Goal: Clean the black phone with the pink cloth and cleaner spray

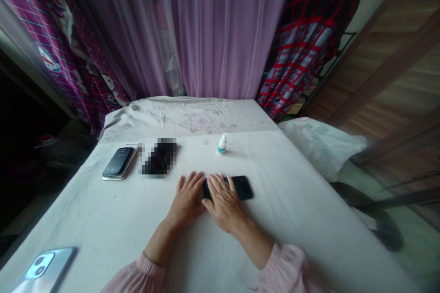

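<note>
A black phone (242,187) lies flat on the white tablecloth (295,201) near the middle. My right hand (223,201) rests flat on its left half, fingers stretched out over it. My left hand (187,199) lies flat on the cloth just left of the phone, fingers spread, its fingertips close to the phone's left end. Both wrists come out of pink sleeves.
A small white dropper bottle (222,144) stands behind the phone. Two more phones lie at back left: a dark one (118,163) and a blurred one (160,157). A silver-blue phone (44,269) lies at the front left edge. Purple curtains hang behind; a white bag (319,144) lies right.
</note>
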`<state>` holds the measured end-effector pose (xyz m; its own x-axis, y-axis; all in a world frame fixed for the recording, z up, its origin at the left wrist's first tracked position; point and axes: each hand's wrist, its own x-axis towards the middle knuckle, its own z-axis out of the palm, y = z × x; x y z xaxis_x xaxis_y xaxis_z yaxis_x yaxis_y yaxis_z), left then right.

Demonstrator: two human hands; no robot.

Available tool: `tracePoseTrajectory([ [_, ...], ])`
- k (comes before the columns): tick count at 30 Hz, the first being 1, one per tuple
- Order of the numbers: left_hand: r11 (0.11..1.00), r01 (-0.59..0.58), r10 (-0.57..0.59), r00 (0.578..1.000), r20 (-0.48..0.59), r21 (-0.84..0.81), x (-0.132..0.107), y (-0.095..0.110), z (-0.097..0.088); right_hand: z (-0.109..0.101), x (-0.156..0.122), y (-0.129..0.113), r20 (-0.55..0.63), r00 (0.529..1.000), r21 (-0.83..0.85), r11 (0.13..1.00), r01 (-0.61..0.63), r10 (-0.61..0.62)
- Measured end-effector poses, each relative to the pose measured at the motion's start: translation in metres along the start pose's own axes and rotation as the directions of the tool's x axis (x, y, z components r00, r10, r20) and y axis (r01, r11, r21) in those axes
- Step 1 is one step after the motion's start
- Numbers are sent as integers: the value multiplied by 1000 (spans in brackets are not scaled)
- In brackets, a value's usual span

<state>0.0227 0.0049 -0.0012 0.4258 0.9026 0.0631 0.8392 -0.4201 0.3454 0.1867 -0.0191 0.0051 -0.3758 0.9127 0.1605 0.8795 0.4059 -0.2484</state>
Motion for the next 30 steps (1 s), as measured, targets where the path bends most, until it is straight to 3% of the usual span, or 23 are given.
tracePoseTrajectory([
  [5,1000,2,-2,1000,11,-9,1,0,-2,-5,-10,12,28,999,8,999,35,-35],
  [10,1000,-8,8,1000,8,-20,1,-1,-3,-11,-29,52,-16,994,-71,992,-108,107],
  [13,1000,-19,19,1000,1,-20,0,-2,-2,-11,-33,63,-59,986,-133,977,-164,157],
  [17,1000,-16,16,1000,-7,-14,1,-2,0,-9,-24,49,-33,986,-109,980,-164,161],
  [23,999,-45,44,998,-50,-9,1,-5,5,-8,-7,14,33,999,-4,1000,9,-9],
  [27,999,-48,48,997,-67,-5,0,-7,5,-12,-17,22,45,998,12,999,53,-54],
  [30,999,-52,51,998,-45,-11,0,-7,3,-14,-31,44,20,999,-40,999,-33,33],
])
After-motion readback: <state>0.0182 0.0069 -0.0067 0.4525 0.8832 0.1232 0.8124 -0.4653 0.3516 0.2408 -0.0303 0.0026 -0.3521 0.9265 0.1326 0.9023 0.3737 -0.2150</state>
